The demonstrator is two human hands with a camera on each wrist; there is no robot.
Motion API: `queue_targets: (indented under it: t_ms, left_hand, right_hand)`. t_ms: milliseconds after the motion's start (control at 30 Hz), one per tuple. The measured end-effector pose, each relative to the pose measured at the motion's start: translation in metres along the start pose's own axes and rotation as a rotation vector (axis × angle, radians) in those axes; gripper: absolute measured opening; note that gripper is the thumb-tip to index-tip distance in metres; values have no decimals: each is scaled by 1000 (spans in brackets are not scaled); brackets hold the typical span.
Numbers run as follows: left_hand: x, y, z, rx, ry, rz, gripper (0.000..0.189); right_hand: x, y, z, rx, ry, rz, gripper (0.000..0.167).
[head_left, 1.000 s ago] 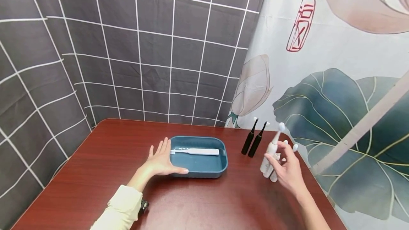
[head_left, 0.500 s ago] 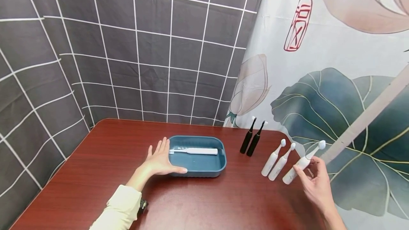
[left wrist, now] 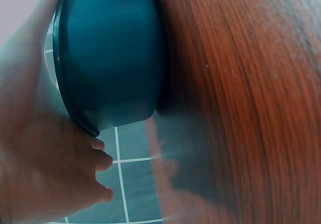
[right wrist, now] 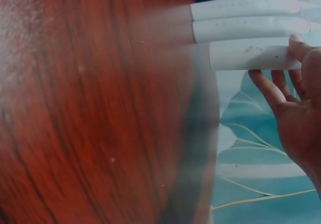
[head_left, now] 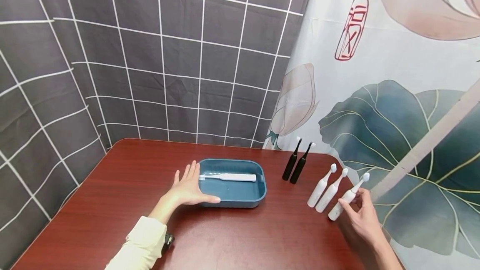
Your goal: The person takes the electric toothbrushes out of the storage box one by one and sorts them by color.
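Observation:
My right hand (head_left: 361, 216) pinches a white electric toothbrush (head_left: 349, 197) by its handle, brush head up. Thumb and fingertips lie on opposite sides of that toothbrush (right wrist: 246, 56) in the right wrist view; whether its base touches the table I cannot tell. Just left of it stand two more white electric toothbrushes, one nearer (head_left: 328, 197) and one farther left (head_left: 318, 191). Fingers spread and straight, my left hand (head_left: 186, 189) rests against the left end of a blue plastic bin (head_left: 240, 204). Inside the bin lies another white electric toothbrush (head_left: 238, 177).
Two black electric toothbrushes, a left one (head_left: 289, 167) and a right one (head_left: 299, 169), stand behind the white ones. The reddish-brown table (head_left: 240, 236) ends close to my right hand. A grey grid curtain (head_left: 180, 61) and a floral curtain (head_left: 378, 136) hang behind.
My right hand carried the white toothbrush rightward past the two standing ones, then slightly back left and down beside them. My left hand and the bin stay put.

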State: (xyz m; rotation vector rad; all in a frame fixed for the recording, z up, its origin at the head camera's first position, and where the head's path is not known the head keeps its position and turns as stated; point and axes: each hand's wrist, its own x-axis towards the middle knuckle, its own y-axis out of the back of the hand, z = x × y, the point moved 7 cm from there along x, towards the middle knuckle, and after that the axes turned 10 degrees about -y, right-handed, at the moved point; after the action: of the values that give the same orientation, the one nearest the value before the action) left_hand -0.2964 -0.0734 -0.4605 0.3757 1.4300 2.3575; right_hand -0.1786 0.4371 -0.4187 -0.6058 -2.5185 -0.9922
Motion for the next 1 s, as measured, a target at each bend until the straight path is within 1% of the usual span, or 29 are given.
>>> queue_targets:
  t_ms: [267,433,467,567,667,700,1000]
  left_hand:
    - [-1,0,1,-5,1,1,151]
    - [-1,0,1,-5,2,-3,151]
    - [0,0,1,-4,2,-4,151]
    - [0,1,1,-1,-1,-2,151]
    - [0,1,1,0,0,-3,151]
    - [0,1,1,1,0,-2,151]
    - [1,0,1,14,2,-1,151]
  right_hand:
    - [-1,-9,4,22,3,-46,49]
    - [0,-11,6,33,8,-57,50]
    - [-1,-10,1,33,11,-58,50]
    - [0,-12,2,14,13,-61,51]
    - [1,-13,3,-5,11,-67,51]
    - [2,-14,8,-8,7,-70,51]
    - [3,-14,7,-7,7,-80,52]
